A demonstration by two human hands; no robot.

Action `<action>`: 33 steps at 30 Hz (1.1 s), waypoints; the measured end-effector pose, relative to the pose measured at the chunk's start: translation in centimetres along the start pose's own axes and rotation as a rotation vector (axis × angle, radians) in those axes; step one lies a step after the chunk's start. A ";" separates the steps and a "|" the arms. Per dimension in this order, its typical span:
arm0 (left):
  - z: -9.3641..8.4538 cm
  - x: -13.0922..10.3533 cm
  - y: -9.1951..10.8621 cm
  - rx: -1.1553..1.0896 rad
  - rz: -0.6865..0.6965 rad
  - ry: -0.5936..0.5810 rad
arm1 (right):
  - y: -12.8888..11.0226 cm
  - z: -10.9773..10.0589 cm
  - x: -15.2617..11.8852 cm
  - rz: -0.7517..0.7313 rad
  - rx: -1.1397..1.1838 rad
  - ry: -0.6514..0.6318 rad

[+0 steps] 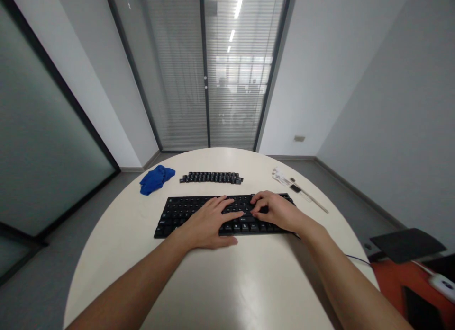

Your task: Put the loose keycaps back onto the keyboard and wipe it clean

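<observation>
A black keyboard [170,216] lies across the table in front of me; some of its key positions look bare, with the caps off. My left hand [209,221] rests across its middle, fingers spread, thumb by the near edge. Over the right half, my right hand [273,209] is bent in a pinch, thumb and fingertips close together at the keys. Whatever sits between those fingertips is too small to make out. Behind the keyboard, loose black keycaps [211,177] stand in rows.
A crumpled blue cloth [154,178] lies at the far left of the round cream table [117,254]. Toward the right are a thin stick-like brush [313,200], a small black-headed brush [295,189] and white swab-like items [279,175]. A dark cable [357,259] runs over the right edge.
</observation>
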State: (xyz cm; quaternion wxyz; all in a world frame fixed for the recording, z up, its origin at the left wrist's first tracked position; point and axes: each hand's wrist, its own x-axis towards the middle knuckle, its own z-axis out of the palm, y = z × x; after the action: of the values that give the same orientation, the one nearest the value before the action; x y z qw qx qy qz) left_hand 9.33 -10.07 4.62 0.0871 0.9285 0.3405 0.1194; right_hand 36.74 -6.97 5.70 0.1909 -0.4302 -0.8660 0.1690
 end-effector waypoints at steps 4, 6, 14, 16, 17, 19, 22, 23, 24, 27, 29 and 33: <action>0.2 0.0 0.1 0.026 -0.011 -0.005 | 0.0 0.3 0.0 -0.001 -0.023 -0.012; 0.5 0.0 0.0 0.048 -0.007 0.005 | 0.0 0.3 -0.1 -0.002 -0.015 -0.004; 1.0 0.0 -0.2 0.107 -0.002 0.030 | -0.3 0.4 0.1 -0.064 0.001 0.103; 1.1 0.0 -0.2 0.119 -0.004 0.034 | -0.4 0.7 0.3 -0.024 -0.026 0.159; 1.1 0.0 -0.2 0.125 -0.004 0.038 | -0.4 0.8 0.5 -0.002 -0.039 0.185; 1.2 0.1 -0.3 0.133 0.000 0.046 | -0.3 1.2 0.8 0.033 -0.067 0.226; 1.2 0.1 -0.3 0.139 0.006 0.057 | 0.0 1.6 1.6 0.098 -0.124 0.273; 1.3 0.1 -0.3 0.139 0.005 0.060 | 0.0 1.7 1.9 0.127 -0.149 0.282; 1.3 0.1 -0.3 0.140 0.006 0.061 | 0.1 1.7 2.3 0.157 -0.184 0.283; 1.3 0.0 -0.4 0.135 0.011 0.064 | 0.0 1.7 3.9 0.216 -0.313 0.264; 1.3 0.0 -0.4 0.131 0.015 0.065 | -0.1 1.6 5.1 0.218 -0.374 0.251; 1.3 0.0 -0.4 0.129 0.017 0.065 | -0.2 1.4 7.6 0.212 -0.446 0.208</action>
State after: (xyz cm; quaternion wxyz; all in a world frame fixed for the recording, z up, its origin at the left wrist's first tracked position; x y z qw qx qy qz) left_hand 9.45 -9.83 3.25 0.0150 0.9307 0.3423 0.1281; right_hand 31.68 -1.07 5.94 0.1607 -0.5649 -0.8077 -0.0521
